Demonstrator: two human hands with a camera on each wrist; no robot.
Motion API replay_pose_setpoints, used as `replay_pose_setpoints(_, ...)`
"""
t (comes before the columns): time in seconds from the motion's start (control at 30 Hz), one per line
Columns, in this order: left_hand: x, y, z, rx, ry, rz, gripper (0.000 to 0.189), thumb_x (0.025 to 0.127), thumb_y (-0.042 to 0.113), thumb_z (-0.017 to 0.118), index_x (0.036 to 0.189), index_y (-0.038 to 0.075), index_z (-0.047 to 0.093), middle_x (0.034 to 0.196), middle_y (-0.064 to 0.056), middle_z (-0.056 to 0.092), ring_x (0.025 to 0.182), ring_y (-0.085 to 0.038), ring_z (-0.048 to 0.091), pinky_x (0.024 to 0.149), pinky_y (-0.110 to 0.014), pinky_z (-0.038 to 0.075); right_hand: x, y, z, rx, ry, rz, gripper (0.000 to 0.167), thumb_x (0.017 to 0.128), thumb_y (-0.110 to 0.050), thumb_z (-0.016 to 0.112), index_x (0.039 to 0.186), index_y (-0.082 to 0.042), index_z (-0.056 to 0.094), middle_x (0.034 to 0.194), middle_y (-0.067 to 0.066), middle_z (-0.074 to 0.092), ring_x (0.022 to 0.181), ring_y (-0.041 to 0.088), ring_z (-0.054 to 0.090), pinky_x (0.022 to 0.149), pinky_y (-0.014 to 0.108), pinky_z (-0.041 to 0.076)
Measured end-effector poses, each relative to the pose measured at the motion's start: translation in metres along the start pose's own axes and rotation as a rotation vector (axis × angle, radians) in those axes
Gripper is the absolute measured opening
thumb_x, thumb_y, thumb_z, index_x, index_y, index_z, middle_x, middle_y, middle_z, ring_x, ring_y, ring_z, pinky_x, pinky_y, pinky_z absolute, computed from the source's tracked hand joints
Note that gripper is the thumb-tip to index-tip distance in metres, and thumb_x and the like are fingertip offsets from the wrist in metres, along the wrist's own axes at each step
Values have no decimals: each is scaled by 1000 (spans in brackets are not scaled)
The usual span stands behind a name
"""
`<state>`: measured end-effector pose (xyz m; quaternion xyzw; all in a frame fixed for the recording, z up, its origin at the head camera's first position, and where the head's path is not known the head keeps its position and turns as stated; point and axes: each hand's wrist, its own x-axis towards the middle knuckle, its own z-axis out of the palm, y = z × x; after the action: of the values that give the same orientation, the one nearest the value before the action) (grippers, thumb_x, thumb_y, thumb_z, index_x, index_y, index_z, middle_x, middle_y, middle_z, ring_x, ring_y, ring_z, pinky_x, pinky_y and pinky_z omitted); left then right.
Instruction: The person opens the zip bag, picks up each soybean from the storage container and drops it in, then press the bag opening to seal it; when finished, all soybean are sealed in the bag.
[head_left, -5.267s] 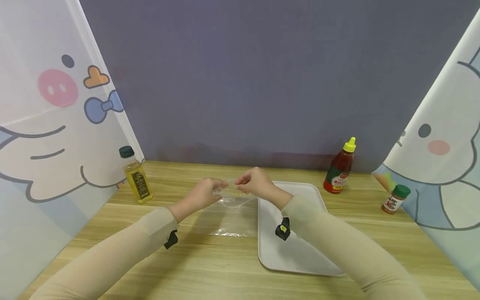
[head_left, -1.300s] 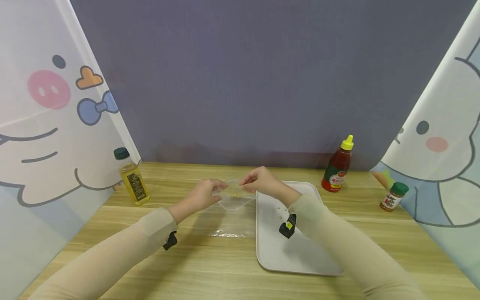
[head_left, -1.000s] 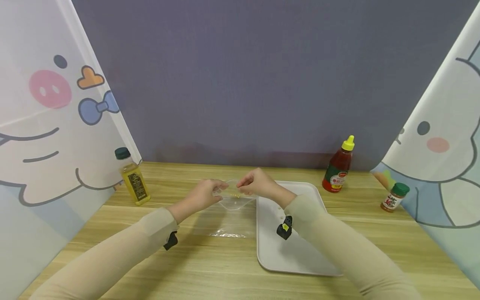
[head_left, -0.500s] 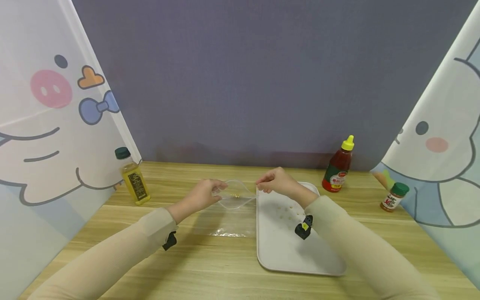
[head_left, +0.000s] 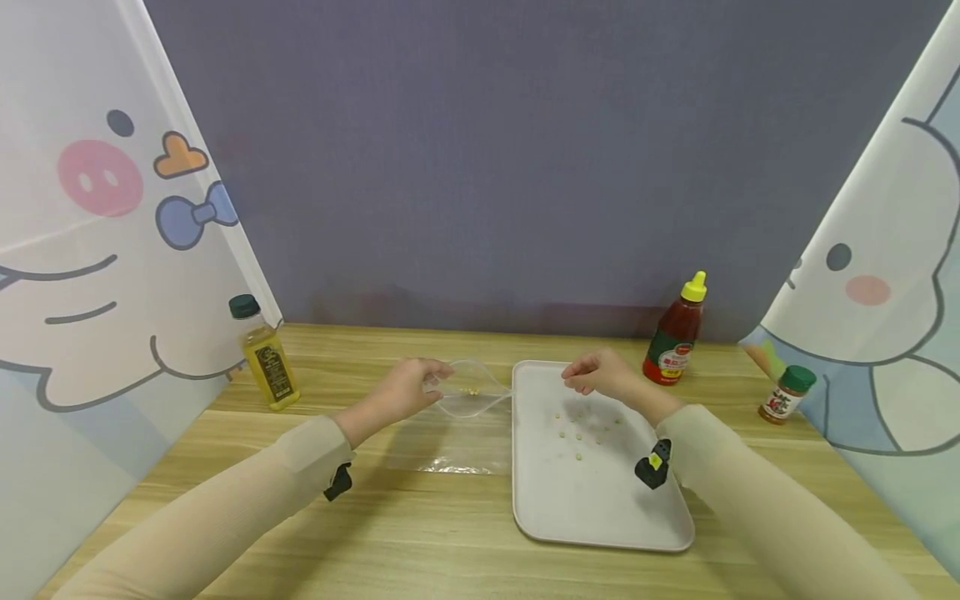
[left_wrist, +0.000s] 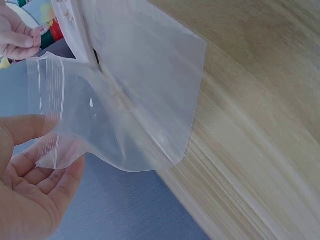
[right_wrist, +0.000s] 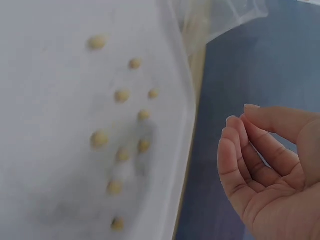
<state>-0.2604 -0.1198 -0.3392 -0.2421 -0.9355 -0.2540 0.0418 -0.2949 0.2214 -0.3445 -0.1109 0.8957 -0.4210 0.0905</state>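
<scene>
With thumb and fingers my left hand [head_left: 408,390] pinches one side of a clear zip bag [head_left: 468,442]; its mouth gapes, and several yellow beans [head_left: 469,391] show through the opening. In the left wrist view, the thumb lies over the zip strip and the fingers are behind it. My right hand [head_left: 611,379] hovers over the far part of a white tray [head_left: 555,508], fingers loosely bent. Its thumb tip is close to the index fingertip, with nothing between them in the right wrist view. Several round soybeans [right_wrist: 99,139] lie scattered on the tray below.
An oil bottle [head_left: 272,362] with a dark green cap stands at the left. To the right are a red sauce bottle [head_left: 673,342] with a yellow tip and a small green-capped spice jar [head_left: 786,396]. A grey panel [head_left: 480,167] rises behind the wooden table [head_left: 420,533].
My right hand has left the bag's mouth and moved right over the tray, uncovering the beans there. My left hand still pinches the bag.
</scene>
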Motion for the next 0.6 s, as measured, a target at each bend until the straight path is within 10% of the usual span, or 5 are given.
replay_pose_setpoints(0.6, -4, -3, 2, -4, 33, 29, 35, 87, 8, 70, 121, 2, 65, 118, -14, 69, 103, -29, 66, 90, -42, 56, -35, 52, -34, -152, -45, 56, 23, 86, -10, 69, 104, 3, 70, 97, 12, 71, 80, 14, 60, 70, 28, 54)
